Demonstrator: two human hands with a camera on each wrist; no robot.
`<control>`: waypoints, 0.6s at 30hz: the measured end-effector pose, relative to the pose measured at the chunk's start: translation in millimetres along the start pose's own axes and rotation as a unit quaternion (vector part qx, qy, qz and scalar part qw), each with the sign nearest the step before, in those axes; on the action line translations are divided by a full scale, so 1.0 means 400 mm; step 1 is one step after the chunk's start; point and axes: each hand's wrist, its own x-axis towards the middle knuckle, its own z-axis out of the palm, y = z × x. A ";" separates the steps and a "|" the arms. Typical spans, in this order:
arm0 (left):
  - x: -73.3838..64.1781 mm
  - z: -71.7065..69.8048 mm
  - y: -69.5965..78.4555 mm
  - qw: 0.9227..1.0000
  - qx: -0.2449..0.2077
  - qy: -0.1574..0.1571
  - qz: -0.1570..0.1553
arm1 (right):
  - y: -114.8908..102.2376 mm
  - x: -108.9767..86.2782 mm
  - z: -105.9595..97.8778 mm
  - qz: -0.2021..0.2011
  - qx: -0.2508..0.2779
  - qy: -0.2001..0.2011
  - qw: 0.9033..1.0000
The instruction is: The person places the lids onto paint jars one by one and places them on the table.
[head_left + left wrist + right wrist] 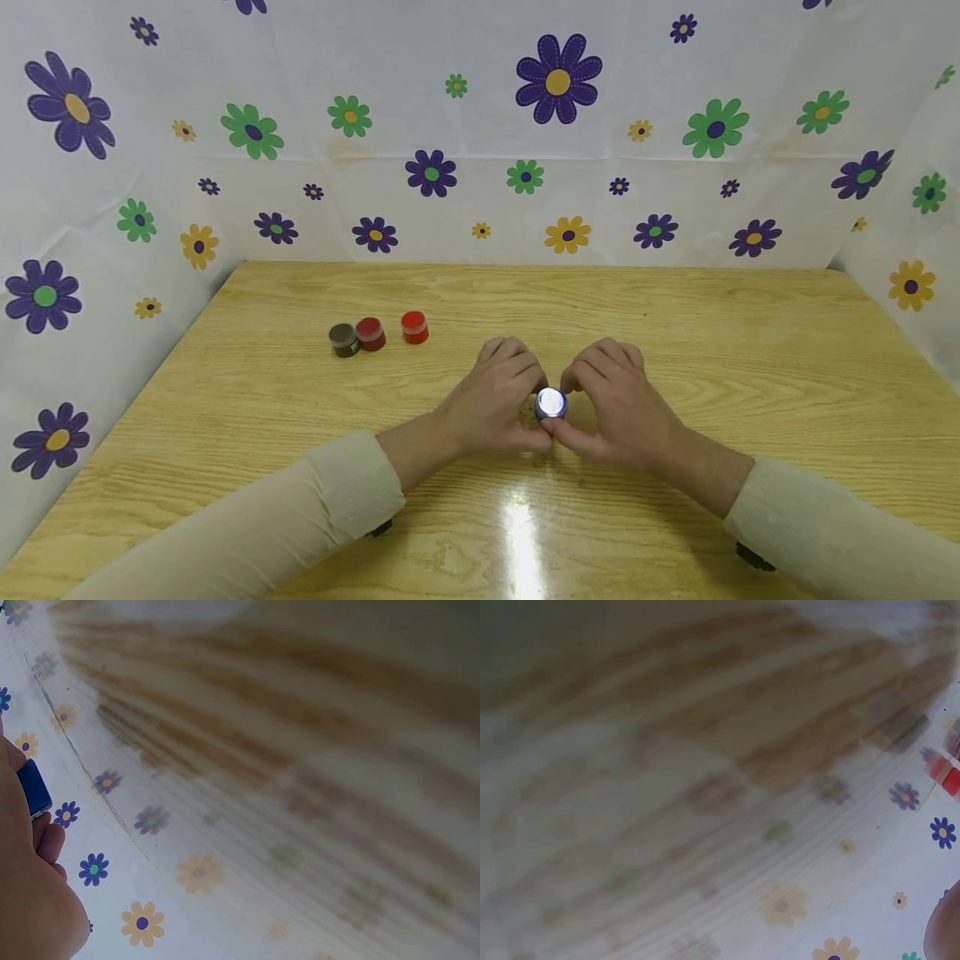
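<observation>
A small blue paint jar (551, 404) stands between the two hands near the middle of the table, its top bright with glare. My left hand (502, 400) grips it from the left, fingers curled behind and thumb toward the front. From the other side my right hand (618, 408) pinches it, its thumb at the front of the jar. In the left wrist view the blue side of the jar (34, 787) shows between the fingers of the left hand (34, 877). Only a blurred edge of the right hand (945, 930) appears in the right wrist view.
Farther back on the left of the wooden table (262, 383) are a dark brown jar (344, 340), a dark red jar (371, 334) touching or nearly touching it, and a bright red jar (415, 327) slightly apart. A flowered cloth (480, 200) rises behind the table.
</observation>
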 end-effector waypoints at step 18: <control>0.000 0.004 0.000 1.000 -0.001 0.015 0.001 | -0.001 0.001 0.002 -0.023 0.015 0.002 1.000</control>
